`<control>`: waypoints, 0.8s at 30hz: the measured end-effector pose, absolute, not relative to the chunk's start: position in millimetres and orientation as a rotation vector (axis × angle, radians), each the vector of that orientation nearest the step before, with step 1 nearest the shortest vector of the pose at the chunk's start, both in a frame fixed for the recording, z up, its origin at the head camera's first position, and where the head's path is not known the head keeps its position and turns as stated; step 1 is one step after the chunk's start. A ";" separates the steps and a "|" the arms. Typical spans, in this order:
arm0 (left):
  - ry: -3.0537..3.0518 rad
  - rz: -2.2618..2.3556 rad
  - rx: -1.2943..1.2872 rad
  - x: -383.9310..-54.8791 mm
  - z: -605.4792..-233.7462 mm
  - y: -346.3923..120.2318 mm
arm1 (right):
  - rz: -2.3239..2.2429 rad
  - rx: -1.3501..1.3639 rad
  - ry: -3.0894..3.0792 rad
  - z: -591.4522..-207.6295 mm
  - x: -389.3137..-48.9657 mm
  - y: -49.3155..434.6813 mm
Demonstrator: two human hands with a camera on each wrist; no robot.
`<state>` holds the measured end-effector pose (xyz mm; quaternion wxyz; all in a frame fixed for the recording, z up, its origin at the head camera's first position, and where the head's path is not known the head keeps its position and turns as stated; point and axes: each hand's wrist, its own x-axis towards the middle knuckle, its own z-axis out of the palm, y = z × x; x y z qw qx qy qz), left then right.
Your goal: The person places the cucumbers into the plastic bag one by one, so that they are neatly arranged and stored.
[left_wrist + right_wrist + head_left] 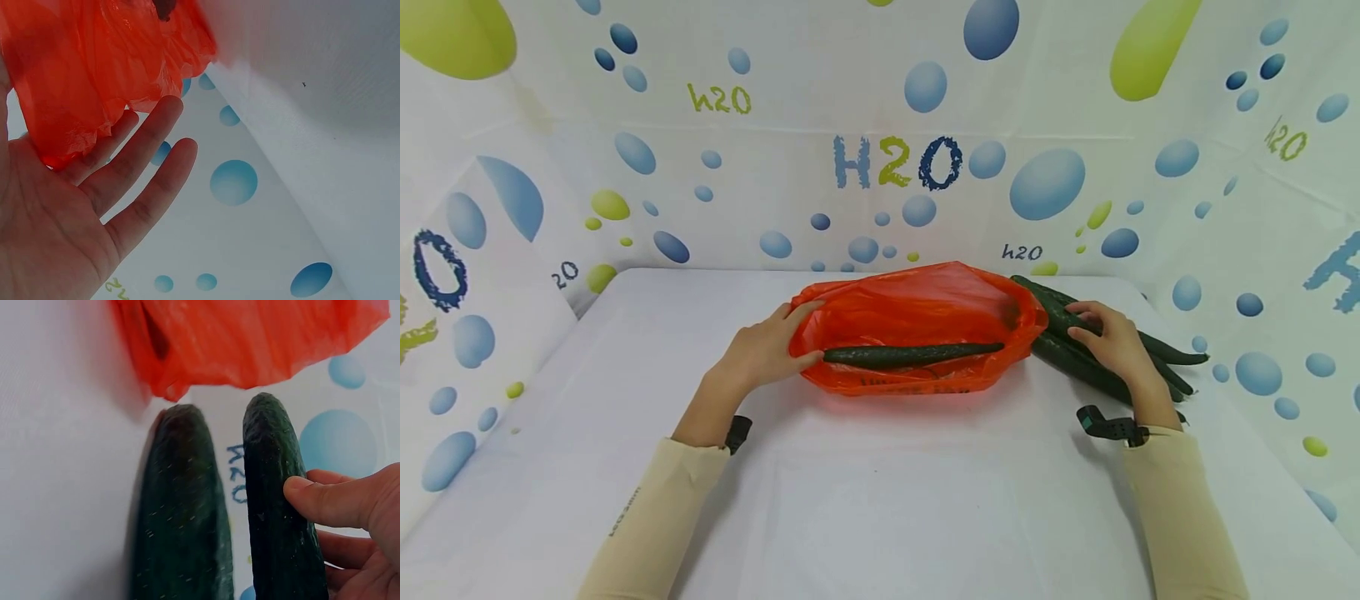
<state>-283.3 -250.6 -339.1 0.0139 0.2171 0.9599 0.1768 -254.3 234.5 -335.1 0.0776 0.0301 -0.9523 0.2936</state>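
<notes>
A red plastic bag lies on the table with its mouth toward me. One cucumber is lengthwise inside it. My left hand holds the bag's left end, thumb at the rim near the cucumber's tip; in the left wrist view the other fingers stretch out nearly straight. To the bag's right, several dark green cucumbers lie in a pile. My right hand holds one of them, a cucumber with the thumb on one side and fingers behind. Another cucumber is beside it.
A white cloth covers the table. Behind and at the sides hangs a white backdrop with blue and green drops and lettering. Small dark cameras are strapped to the wrists.
</notes>
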 end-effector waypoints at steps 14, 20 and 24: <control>2.997 0.536 0.703 -283.0 -339.9 -251.2 | 0.832 0.149 -2.727 -322.6 -245.9 224.7; 3.005 0.531 0.690 -282.7 -340.1 -251.1 | 0.865 0.154 -2.681 -320.9 -246.0 222.4; 3.013 0.537 0.698 -283.2 -338.2 -250.0 | 0.863 0.176 -2.638 -314.6 -243.8 219.3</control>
